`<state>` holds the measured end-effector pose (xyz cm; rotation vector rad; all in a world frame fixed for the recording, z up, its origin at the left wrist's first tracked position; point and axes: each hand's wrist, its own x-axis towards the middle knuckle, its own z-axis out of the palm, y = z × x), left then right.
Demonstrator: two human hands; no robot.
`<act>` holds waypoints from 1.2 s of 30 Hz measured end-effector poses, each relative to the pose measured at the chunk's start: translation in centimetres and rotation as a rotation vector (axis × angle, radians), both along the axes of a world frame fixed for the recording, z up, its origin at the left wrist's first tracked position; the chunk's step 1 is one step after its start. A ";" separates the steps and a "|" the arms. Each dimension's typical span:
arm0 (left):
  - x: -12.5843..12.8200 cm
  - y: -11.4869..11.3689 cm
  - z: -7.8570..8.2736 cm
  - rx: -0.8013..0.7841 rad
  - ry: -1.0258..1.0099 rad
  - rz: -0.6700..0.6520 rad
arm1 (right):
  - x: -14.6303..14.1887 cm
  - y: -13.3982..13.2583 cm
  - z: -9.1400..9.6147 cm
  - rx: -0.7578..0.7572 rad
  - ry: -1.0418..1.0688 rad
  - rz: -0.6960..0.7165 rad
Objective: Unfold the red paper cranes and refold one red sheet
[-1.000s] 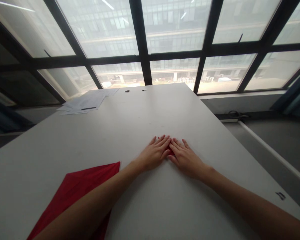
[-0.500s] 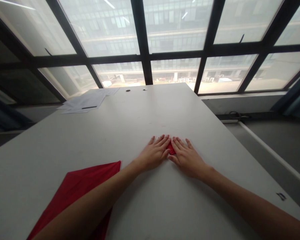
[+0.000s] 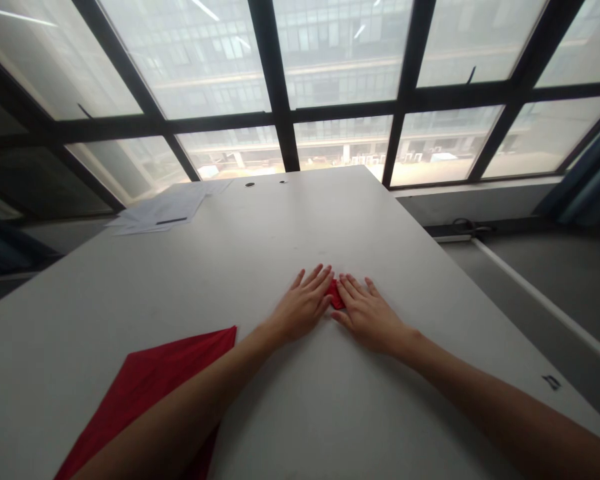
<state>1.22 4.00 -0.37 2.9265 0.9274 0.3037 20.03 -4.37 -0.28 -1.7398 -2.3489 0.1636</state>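
Long white surface (image 3: 280, 233) ran away from the camera to a wall of windows with a dark window frame (image 3: 275, 87); office buildings showed beyond the glass.

Left hand (image 3: 300, 307): palm down on the surface, fingers straight and slightly fanned, grip apart, nothing clasped.
Right hand (image 3: 370, 317): same posture, flat, grip apart, nothing clasped.

Index fingertips of the two hands nearly met. A small red folded piece (image 3: 335, 295) lay on the surface between and partly under the hands, past mid-surface. Only a sliver of it showed; both hands touched it. Paper or cloth: could not tell.

A larger red sheet (image 3: 155, 380) lay flat at the near left, partly under the left forearm, well apart from the small piece. A loose stack of white papers (image 3: 160, 210) sat at the far left edge.
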 end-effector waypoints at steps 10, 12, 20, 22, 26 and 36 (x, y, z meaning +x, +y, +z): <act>-0.1 0.3 -0.6 -0.076 0.049 -0.013 | 0.2 -0.2 -0.4 0.083 -0.038 -0.204; 0.0 0.3 -0.6 -0.075 0.047 -0.014 | 0.1 -0.2 -0.5 0.110 -0.036 -0.315; -0.1 0.1 -0.2 -0.093 0.011 -0.034 | 1.5 1.6 -0.3 0.186 0.303 -0.037; -0.1 0.1 -0.1 -0.102 -0.016 -0.032 | 1.7 1.8 -0.2 0.195 0.334 0.020; 0.0 -0.1 0.1 -0.097 -0.089 -0.044 | 1.7 1.8 0.0 0.194 0.303 -0.010; 0.8 -0.9 1.1 -0.078 -0.285 0.000 | 1.5 1.5 0.6 0.211 0.218 -0.160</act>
